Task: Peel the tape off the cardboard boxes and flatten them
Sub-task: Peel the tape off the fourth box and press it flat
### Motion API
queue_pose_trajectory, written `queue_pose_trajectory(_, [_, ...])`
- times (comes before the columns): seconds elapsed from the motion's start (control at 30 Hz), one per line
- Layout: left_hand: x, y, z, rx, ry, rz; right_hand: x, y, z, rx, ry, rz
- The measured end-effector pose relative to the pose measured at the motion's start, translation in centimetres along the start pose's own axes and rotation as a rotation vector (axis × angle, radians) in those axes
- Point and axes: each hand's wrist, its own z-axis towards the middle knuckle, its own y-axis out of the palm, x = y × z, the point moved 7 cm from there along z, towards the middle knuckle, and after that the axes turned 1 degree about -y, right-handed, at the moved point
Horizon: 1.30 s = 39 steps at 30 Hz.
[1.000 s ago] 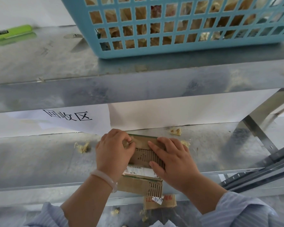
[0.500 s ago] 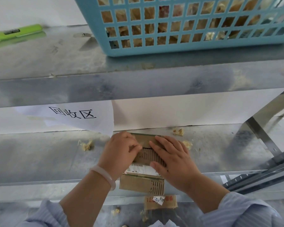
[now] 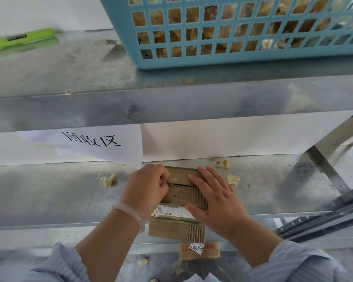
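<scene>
Since the earlier frames, the left hand (image 3: 146, 186) has pulled a short strip of clear tape (image 3: 172, 179) a little further out from the top of the brown cardboard box (image 3: 183, 195), and the right hand (image 3: 214, 197) has stayed pressed on it. One box lies under the two hands on the lower grey metal shelf (image 3: 49, 192), its near end hanging past the shelf edge, with a white printed label (image 3: 171, 212) across it between the wrists. Left fingers are pinched closed on the tape; the right hand lies flat with fingers spread, holding the box down without gripping. One white bangle (image 3: 130, 214) circles the left wrist. Three crumpled tape scraps show on the shelf: one left of the left hand (image 3: 107, 179), two beyond and right of the right hand (image 3: 222, 163). A second piece of cardboard (image 3: 199, 251) lies below the wrists. Beyond the hands hangs one white paper sign with black characters (image 3: 90, 143); above it one light blue plastic basket (image 3: 232, 33) and one green cutter (image 3: 18, 38).
</scene>
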Motion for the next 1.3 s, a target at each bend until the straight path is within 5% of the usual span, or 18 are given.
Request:
queue_pose_trajectory(0.23, [0.8,0.0,-0.8,0.139,0.163,0.052,-0.1,-0.3,0.0,0.031,0.001,-0.055])
queue_pose_trajectory(0.73, [-3.5,0.0,-0.7,0.072,-0.480,-0.481,-0.3,-0.1,-0.2,-0.015,-0.056,-0.143])
queue_pose_trajectory(0.87, [-6.4,-0.2,-1.5,0.214,-0.716,-0.928,-0.2,-0.3,-0.3,-0.018,-0.063,-0.170])
queue_pose_trajectory(0.93, [-6.7,-0.8,-1.3,0.197,-0.626,-0.782,-0.3,-0.3,-0.2,-0.022,-0.063,-0.163])
queue_pose_trajectory(1.03, [-4.6,-2.6,-1.1,0.262,-0.262,-0.248,-0.5,-0.3,-0.1,-0.027,-0.059,-0.158])
queue_pose_trajectory(1.13, [-1.9,-3.1,-1.3,0.320,0.069,0.042,-0.5,-0.2,-0.2,-0.027,-0.057,-0.150])
queue_pose_trajectory(1.3, [-0.4,-0.8,-1.5,0.161,0.249,0.121,-0.4,0.0,-0.2,-0.013,-0.055,-0.142])
